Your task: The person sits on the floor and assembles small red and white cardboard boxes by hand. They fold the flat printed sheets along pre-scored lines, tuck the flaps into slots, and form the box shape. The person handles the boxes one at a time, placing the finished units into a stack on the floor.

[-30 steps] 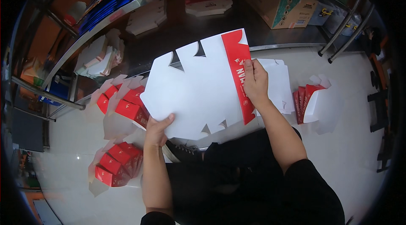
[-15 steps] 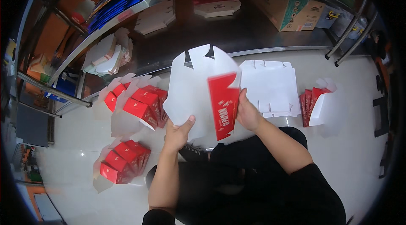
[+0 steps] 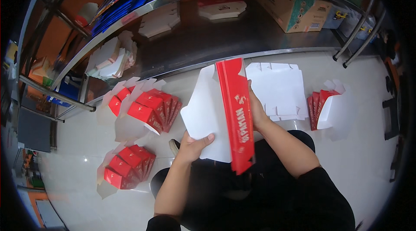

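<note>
A partly folded cardboard box [image 3: 207, 109], white inside and red outside, is held up in front of me. My left hand [image 3: 196, 147] grips its lower left part, with the thumb pressed flat on the white inner face and the fingers hidden beneath. My right hand [image 3: 259, 111] holds the box at its right side; most of those fingers are behind the red panel [image 3: 236, 114], which stands folded up. To the right of the box, a pile of flat white box blanks [image 3: 277, 90] lies on the floor.
Nested red boxes [image 3: 151, 105] stand on the floor to the left, another nested group [image 3: 128, 166] nearer me, and a third [image 3: 318, 105] at the far right. Ahead is a metal shelf [image 3: 208, 44] bearing stacked cartons [image 3: 110, 57] and a brown cardboard box [image 3: 299, 12]. Its metal legs [image 3: 364, 36] reach the floor.
The red panel has swung further up and now shows more of its outer face. The box and my left hand have shifted right and toward me.
</note>
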`<action>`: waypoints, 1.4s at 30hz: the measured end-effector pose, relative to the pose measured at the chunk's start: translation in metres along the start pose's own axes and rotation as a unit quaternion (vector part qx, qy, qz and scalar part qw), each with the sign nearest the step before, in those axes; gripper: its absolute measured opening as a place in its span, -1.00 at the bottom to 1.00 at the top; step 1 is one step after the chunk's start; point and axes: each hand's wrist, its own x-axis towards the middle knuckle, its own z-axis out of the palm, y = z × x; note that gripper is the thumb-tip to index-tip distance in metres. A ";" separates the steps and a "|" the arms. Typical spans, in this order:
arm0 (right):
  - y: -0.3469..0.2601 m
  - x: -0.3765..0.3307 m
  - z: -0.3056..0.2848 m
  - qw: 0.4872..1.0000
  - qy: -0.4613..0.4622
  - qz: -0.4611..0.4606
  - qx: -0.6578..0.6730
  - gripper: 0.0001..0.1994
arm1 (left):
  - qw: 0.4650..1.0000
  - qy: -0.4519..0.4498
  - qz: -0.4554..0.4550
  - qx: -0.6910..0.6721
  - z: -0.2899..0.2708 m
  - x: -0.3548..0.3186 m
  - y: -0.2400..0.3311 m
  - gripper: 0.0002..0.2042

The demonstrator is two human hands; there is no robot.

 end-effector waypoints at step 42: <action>-0.073 0.018 -0.061 0.657 -0.006 -0.109 -0.746 -0.51 | 0.874 0.029 0.058 0.482 -0.050 0.001 0.043 -0.81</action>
